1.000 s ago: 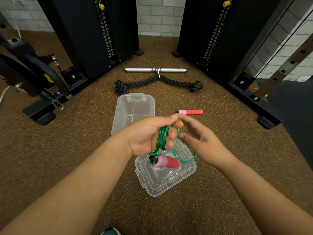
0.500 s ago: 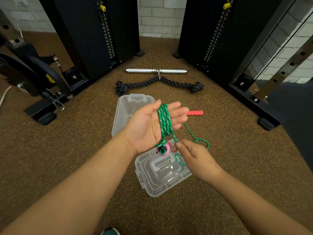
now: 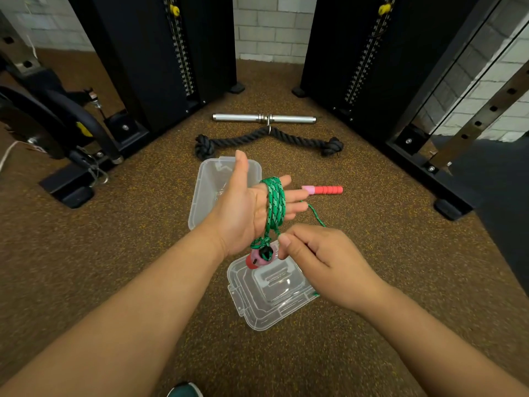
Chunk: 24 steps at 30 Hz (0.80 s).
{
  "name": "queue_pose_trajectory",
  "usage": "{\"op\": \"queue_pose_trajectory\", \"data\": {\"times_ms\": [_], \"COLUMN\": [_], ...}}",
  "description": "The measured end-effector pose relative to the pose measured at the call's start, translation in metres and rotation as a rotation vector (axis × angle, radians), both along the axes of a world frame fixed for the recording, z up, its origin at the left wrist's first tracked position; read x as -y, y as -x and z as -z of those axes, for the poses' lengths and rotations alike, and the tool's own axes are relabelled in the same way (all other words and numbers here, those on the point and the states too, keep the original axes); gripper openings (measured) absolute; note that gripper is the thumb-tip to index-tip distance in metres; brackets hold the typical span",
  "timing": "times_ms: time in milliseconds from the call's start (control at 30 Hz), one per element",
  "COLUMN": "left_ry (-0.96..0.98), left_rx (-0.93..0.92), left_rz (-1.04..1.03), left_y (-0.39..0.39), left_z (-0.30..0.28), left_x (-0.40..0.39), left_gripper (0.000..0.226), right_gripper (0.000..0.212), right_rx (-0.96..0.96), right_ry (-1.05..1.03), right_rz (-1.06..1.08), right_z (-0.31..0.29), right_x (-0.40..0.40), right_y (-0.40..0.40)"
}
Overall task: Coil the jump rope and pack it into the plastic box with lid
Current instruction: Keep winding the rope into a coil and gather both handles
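Two hands work over the brown floor (image 3: 143, 253). Closest, at about 5 o'clock, the right hand (image 3: 323, 262) is curled up and pinches the loose green strand between thumb and fingers. Just under it lies the clear lid (image 3: 269, 293), flat on the floor. One pink and red handle (image 3: 259, 257) dangles right above the lid, hanging from the jump rope (image 3: 275, 203). A bit farther, in the middle, the left hand (image 3: 246, 207) is spread flat with the thumb up, and the rope is wound in many loops around its fingers. Since that hand is not squeezing, the loops could slide off the fingertips and fall apart if the right hand tugs too hard or the fingers tip down. Behind the left hand, at 12 o'clock, sits the empty plastic box (image 3: 209, 179), partly hidden by the hand. At 2 o'clock the other handle (image 3: 323, 190) lies on the floor, and a thin strand runs from it to the hands. That handle could drag and snag on the rough floor. The dangling handle could swing and bump the lid. Farthest away lie a black rope (image 3: 243, 137) and a metal bar (image 3: 237, 117).
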State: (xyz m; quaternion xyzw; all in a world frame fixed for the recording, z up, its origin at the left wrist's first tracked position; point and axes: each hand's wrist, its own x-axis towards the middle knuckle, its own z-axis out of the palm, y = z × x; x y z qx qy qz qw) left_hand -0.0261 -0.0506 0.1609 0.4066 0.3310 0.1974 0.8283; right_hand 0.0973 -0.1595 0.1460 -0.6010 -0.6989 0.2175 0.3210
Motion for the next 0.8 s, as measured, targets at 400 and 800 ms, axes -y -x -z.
{"op": "queue_pose_trajectory", "data": {"times_ms": [400, 800], "left_ry": [-0.046, 0.071], "left_rx": [-0.165, 0.061], "left_rz": [0.405, 0.702], "left_y": [-0.001, 0.005], "left_z": [0.002, -0.003], "left_x": [0.013, 0.019], "left_gripper": [0.11, 0.051], "right_gripper": [0.024, 0.023], "right_rx": [-0.082, -0.314], "right_ry": [-0.018, 0.096], "right_rz": [0.094, 0.179], "right_z": [-0.02, 0.003], "right_x": [-0.009, -0.02], "right_y": [-0.028, -0.042]}}
